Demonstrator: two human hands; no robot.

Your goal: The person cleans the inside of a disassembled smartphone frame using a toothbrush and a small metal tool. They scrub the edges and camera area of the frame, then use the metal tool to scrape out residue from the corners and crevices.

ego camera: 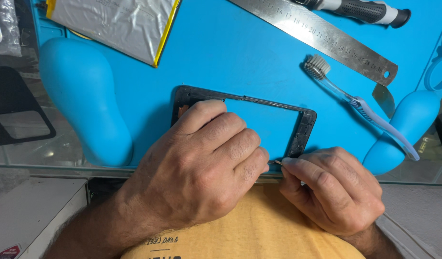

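Fingers (230, 139) of the left hand (201, 168) curl down over the near left part of a black rectangular frame (305, 127), pressing it flat against the blue work mat (230, 62); they are bent closed over the frame's lower edge, which they hide. Right hand (331, 189), just beside the frame's near right corner, has thumb and forefinger pinched tight on a thin metal tool (277, 163), of which only the short tip shows, reaching toward the left little finger at the frame's near edge. Whether the tip touches the frame cannot be told.

Frame: an open bezel, hollow in the middle so that the mat shows through, lying flat with its long side slightly tilted; a small copper-coloured patch (183, 110) sits at its far left corner.

Beyond the frame, to the right: a toothbrush (355, 100) with a clear and blue handle, bristles pointing away, lying apart from the frame. Farther off, a steel ruler (321, 36) lies diagonally, and past it a tool with a black and white grip (365, 10). Beyond the frame, to the left: a flat silvery pouch with yellow edging (115, 24). Two raised blue humps of the mat, one (86, 100) left of the frame and one (408, 129) right of it, flank the working area. Nearer than the frame, a yellow shirt (259, 225) fills the lower view.
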